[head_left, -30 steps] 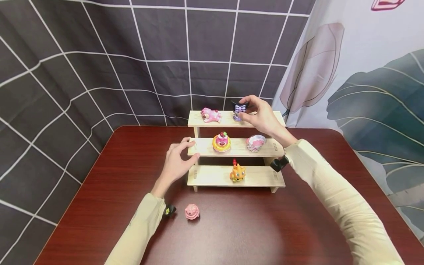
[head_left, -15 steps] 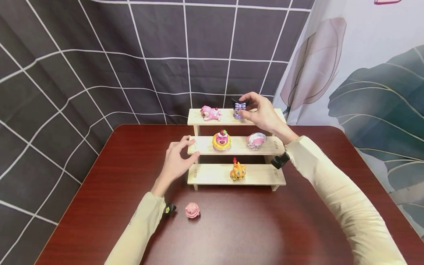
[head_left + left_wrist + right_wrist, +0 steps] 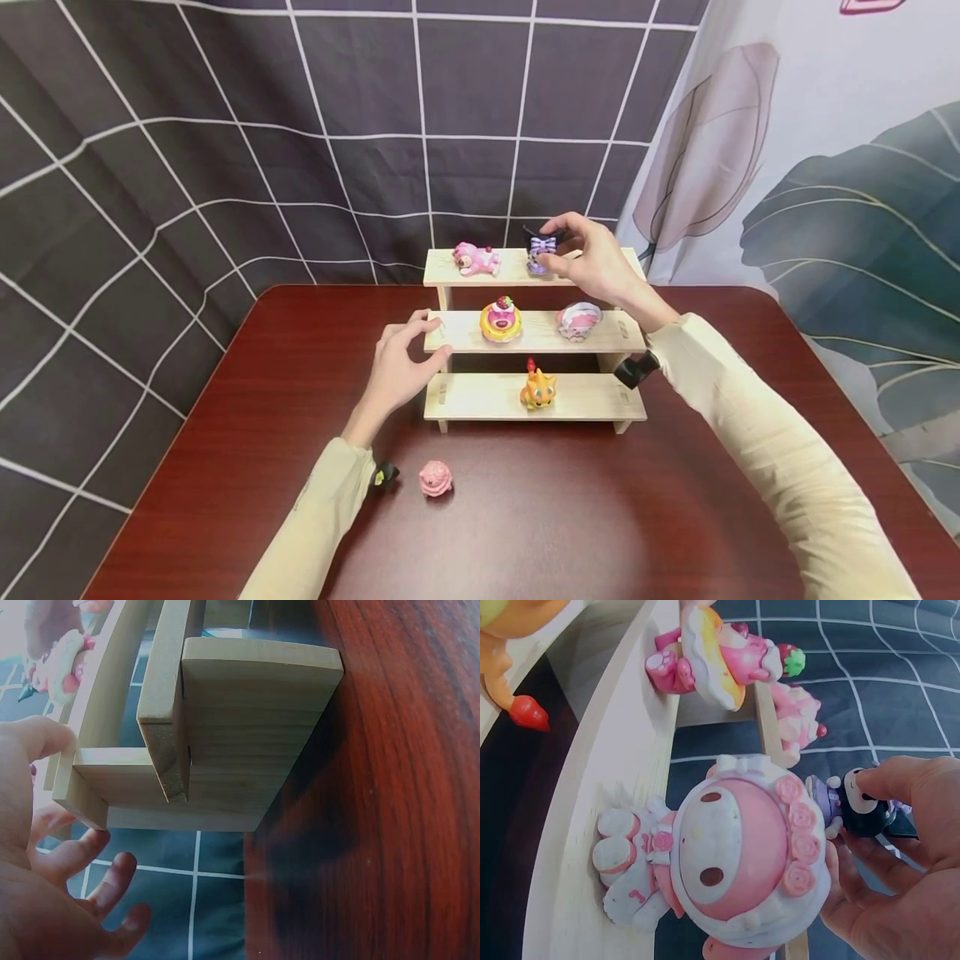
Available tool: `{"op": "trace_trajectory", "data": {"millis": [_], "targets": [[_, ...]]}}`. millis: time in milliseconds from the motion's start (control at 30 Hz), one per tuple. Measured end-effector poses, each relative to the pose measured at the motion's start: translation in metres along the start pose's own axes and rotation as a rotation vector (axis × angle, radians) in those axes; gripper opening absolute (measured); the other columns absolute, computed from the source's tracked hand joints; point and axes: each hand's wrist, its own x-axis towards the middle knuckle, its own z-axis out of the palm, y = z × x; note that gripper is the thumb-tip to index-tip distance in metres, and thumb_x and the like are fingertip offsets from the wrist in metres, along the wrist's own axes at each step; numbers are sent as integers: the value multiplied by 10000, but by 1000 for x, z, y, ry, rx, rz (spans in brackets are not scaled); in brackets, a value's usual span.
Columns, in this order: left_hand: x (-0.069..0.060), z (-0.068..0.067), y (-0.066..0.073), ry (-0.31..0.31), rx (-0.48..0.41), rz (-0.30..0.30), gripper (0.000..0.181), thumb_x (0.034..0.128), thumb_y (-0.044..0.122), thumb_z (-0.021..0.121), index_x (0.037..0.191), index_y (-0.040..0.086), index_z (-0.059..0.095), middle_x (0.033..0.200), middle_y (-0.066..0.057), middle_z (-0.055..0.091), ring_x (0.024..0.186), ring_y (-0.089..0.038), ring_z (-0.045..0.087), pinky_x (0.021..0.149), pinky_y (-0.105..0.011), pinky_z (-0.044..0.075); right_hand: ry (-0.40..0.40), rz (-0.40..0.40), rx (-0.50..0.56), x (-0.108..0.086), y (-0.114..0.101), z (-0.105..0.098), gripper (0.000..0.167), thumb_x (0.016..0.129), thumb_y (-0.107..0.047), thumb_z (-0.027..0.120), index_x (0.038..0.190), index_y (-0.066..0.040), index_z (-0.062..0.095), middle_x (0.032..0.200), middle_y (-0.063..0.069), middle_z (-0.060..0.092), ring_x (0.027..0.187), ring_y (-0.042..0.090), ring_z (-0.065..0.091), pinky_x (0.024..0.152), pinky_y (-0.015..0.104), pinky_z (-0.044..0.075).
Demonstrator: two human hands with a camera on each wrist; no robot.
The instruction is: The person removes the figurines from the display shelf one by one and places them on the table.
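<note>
The shelf (image 3: 480, 397) is smooth, matt wood with a fine visible grain; the surface (image 3: 570, 517) shows a wood grain under a glossy finish. The toys (image 3: 742, 855) look like smooth plastic. The far curtain (image 3: 367, 75) is matt, creased cloth.

Small figurine (image 3: 542, 245) with a black hood and pointed ears, white face, lilac body and a purple-and-white bow. Upright at the top board of the stand (image 3: 480, 402), right of the middle, pinched between thumb and fingers of the right hand (image 3: 597, 260); hard to tell whether resting on the board. Pale bare wood for the stand, three boards stepped upward, set on the table (image 3: 555, 517), gripped by the left hand (image 3: 393, 364) at the middle board's left end.
</note>
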Motion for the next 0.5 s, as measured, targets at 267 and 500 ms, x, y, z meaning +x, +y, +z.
{"op": "trace_trajectory", "data": {"millis": [267, 500], "targets": [[-1, 0, -1, 2, -3, 0, 448, 836, 220, 800, 1251, 76, 708, 1399, -107, 583, 1113, -324, 497, 885, -517, 386, 22, -51, -29, -10, -6, 1, 346, 869, -73, 753, 1184, -28, 616, 1117, 113, 644, 919, 272, 645, 703, 253, 465], [0, 0, 1, 2, -6, 1, 444, 832, 218, 800, 1242, 70, 711, 1392, -111, 588, 1112, -328, 499, 885, -516, 386, -4, -72, 0, -16, -7, 2, 326, 877, -41, 736, 1174, 0, 609, 1099, 124, 649, 909, 258, 643, 700, 247, 478]]}}
